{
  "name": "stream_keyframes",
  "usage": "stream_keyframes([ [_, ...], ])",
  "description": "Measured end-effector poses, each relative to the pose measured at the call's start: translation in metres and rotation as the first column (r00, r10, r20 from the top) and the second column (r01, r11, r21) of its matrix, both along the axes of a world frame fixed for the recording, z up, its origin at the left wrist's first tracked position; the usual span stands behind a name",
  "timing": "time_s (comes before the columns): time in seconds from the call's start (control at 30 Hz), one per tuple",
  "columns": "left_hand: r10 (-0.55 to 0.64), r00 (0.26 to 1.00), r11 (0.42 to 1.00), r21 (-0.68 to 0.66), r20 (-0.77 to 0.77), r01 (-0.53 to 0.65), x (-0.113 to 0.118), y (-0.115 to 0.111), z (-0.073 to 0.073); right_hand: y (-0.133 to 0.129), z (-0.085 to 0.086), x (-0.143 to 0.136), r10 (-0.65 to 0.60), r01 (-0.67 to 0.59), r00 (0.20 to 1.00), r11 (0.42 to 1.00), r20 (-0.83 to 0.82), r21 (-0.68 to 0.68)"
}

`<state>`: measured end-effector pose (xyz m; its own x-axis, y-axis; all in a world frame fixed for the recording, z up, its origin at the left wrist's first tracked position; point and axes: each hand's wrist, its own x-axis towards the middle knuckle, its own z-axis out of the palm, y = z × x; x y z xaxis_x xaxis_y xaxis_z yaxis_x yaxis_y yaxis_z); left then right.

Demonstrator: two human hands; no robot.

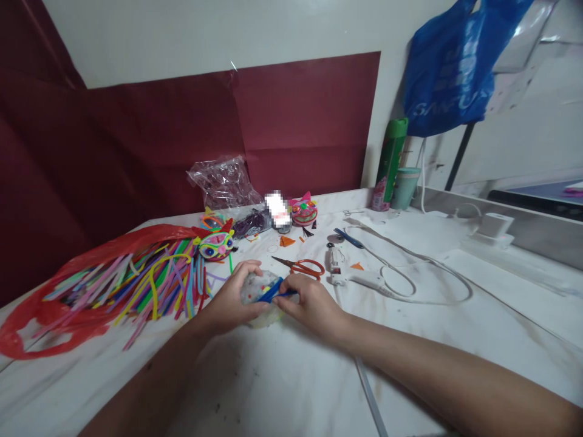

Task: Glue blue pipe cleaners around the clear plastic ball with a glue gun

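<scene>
You are in what looks like a room at home, with a craft corner laid out on a marble-patterned table. Pipe cleaners on a red bag, scissors, a glue gun and a bright animal face mark your craft side. The spray can, cup, hanging blue bag and white charger suggest a household. Maroon sheets cover part of the plain wall before you.
</scene>
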<state>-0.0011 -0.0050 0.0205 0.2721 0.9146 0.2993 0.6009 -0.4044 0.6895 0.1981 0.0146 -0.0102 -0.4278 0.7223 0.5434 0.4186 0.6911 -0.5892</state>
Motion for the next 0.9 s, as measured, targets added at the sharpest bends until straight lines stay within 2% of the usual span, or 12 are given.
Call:
stream_keyframes([
  [0.13,-0.002,1.000,0.997,-0.075,0.029,0.004,-0.001,-0.001,-0.002,0.001,0.000,0.001,0.006,-0.006,1.000,1.000,-0.003,0.024],
  [0.37,-0.014,1.000,0.998,0.059,0.009,0.014,-0.005,0.004,-0.012,0.004,-0.002,0.004,0.006,-0.007,1.000,0.998,0.008,0.069],
  [0.47,-0.043,0.999,0.998,0.054,0.019,0.042,-0.003,0.003,-0.011,0.003,-0.002,0.005,0.007,-0.010,0.999,0.995,0.033,0.101],
  [0.6,0.018,1.000,1.000,0.017,-0.019,-0.018,0.002,0.000,-0.005,0.000,-0.003,0.005,0.011,-0.020,0.998,0.991,0.061,0.135],
  [0.73,0.019,1.000,0.999,0.044,-0.024,-0.018,0.004,-0.001,-0.002,-0.001,-0.004,0.004,0.009,-0.013,0.999,0.994,0.037,0.109],
  [0.9,-0.024,1.000,0.998,0.050,0.010,0.023,0.001,0.001,-0.006,0.003,-0.006,0.006,0.010,-0.009,0.999,1.000,-0.048,0.024],
])
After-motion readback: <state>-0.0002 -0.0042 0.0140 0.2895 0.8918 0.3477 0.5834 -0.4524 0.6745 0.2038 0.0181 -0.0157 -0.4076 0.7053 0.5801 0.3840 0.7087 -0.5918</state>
